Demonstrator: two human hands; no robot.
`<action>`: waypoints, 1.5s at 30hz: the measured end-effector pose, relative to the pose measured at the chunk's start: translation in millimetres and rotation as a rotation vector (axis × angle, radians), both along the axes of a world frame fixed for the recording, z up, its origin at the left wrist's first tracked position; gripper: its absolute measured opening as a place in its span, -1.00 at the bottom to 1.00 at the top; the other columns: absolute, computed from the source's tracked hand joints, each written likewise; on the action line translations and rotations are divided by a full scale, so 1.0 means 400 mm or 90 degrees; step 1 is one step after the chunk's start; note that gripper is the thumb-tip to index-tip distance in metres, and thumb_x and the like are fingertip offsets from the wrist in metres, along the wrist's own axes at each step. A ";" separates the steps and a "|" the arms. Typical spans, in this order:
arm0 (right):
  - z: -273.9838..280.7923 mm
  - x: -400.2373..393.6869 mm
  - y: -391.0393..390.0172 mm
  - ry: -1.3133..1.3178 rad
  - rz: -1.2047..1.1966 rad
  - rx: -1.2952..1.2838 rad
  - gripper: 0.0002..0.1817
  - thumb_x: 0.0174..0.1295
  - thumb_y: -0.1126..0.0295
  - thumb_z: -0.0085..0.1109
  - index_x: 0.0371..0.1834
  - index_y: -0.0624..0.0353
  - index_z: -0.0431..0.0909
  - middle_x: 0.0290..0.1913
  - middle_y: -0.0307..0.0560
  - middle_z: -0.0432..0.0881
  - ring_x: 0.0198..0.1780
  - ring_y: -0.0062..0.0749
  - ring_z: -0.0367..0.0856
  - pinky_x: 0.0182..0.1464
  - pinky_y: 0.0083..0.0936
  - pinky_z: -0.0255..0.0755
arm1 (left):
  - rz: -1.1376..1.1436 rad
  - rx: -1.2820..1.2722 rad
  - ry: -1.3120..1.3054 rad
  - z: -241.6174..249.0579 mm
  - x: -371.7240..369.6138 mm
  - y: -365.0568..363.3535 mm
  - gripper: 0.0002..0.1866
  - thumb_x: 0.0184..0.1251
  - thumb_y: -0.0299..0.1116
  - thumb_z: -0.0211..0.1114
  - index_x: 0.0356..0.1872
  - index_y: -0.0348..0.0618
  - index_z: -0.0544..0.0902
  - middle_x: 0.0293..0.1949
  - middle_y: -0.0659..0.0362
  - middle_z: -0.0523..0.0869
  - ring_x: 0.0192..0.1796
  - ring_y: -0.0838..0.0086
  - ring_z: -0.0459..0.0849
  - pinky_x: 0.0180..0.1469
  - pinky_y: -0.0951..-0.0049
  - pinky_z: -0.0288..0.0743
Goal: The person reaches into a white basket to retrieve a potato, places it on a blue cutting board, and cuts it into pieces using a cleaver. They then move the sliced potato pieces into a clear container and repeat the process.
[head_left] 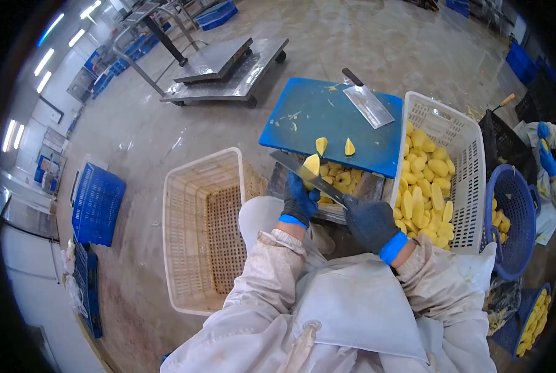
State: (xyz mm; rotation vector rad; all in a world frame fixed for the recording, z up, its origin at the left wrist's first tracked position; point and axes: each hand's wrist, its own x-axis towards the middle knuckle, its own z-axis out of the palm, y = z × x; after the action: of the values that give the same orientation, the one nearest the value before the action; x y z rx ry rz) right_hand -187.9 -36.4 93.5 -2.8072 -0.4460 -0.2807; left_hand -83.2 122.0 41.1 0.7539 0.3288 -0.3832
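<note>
In my gloved left hand (300,198) is a yellow potato piece (312,166), held just off the near edge of the blue cutting board (296,118). My right hand (371,219), in a dark glove, grips the handle of a knife (315,181), whose blade reaches left across the potato piece. Two small potato wedges (321,146) lie apart on the board's near edge. A cleaver (369,105) with a black handle lies flat on its far right part. Under the board, more potato pieces (340,178) fill a container.
A white basket (473,149) of peeled potatoes (427,180) stands right of the board. An empty white basket (172,248) stands left. Beyond are a metal platform cart (265,56) and a blue basket (97,205). At right, a purple basket (511,199) and a co-worker's gloved hand (546,152).
</note>
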 end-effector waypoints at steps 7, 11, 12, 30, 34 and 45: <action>-0.083 0.133 0.045 0.115 -0.025 -0.031 -0.79 0.17 0.28 -0.10 -0.26 0.12 0.49 -0.54 0.06 0.59 -0.48 -0.03 0.59 -0.34 -0.08 0.41 | -0.081 0.017 0.067 0.026 -0.018 0.027 -0.57 0.25 0.06 0.05 -0.19 -0.14 0.49 -0.45 0.13 0.57 -0.68 0.54 0.44 -0.83 0.74 0.15; -0.100 0.167 -0.004 0.180 -0.088 0.104 -0.70 0.16 0.20 -0.10 -0.22 0.16 0.50 -0.40 0.15 0.60 -0.32 0.03 0.59 -0.20 -0.10 0.41 | -0.169 -0.051 0.025 0.037 0.009 0.083 -0.50 0.22 0.13 0.06 -0.24 -0.17 0.52 -0.42 0.09 0.57 -0.76 0.58 0.32 -0.81 0.72 0.16; -0.090 0.147 -0.016 0.219 -0.109 0.176 -0.67 0.16 0.20 -0.12 -0.20 0.18 0.52 -0.33 0.18 0.60 -0.25 0.06 0.58 -0.15 -0.15 0.44 | -0.218 -0.118 0.025 0.022 0.008 0.103 -0.51 0.22 0.13 0.05 -0.26 -0.17 0.53 -0.39 0.08 0.58 -0.78 0.59 0.29 -0.81 0.71 0.16; -0.022 -0.181 -0.491 0.136 -0.515 0.751 -0.88 0.23 0.37 0.05 -0.27 0.17 0.44 -0.63 -0.33 0.35 -0.70 -0.70 0.30 -0.74 -0.72 0.16 | -0.442 0.229 -0.364 -0.079 -0.129 -0.381 -0.58 0.26 -0.21 0.12 0.05 -0.25 0.41 -0.12 0.02 0.55 -0.01 0.19 0.52 0.04 0.27 0.40; -0.033 -0.219 -0.558 0.116 -0.552 0.799 -0.87 0.21 0.35 0.09 -0.26 0.14 0.46 -0.63 -0.33 0.36 -0.70 -0.71 0.29 -0.73 -0.72 0.16 | -0.071 1.061 -0.842 -0.109 0.085 -0.358 -0.57 0.20 -0.14 0.15 0.05 -0.10 0.44 0.01 -0.11 0.46 -0.02 -0.06 0.47 0.11 0.03 0.25; -0.066 -0.274 -0.682 0.111 -0.664 0.797 -0.79 0.20 0.35 0.09 -0.17 0.23 0.47 -0.64 -0.26 0.41 -0.66 -0.65 0.37 -0.67 -0.70 0.24 | -0.253 1.123 -0.831 -0.182 0.178 -0.287 -0.79 0.10 -0.24 0.21 -0.36 -0.15 0.51 -0.14 -0.02 0.50 0.00 0.07 0.41 0.03 0.10 0.26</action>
State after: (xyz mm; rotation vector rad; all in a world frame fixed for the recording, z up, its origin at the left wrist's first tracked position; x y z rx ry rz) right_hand -297.5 -309.2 67.0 -1.5354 0.9528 -0.3317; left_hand -12.0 7.3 -31.8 2.5883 -0.9258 0.2212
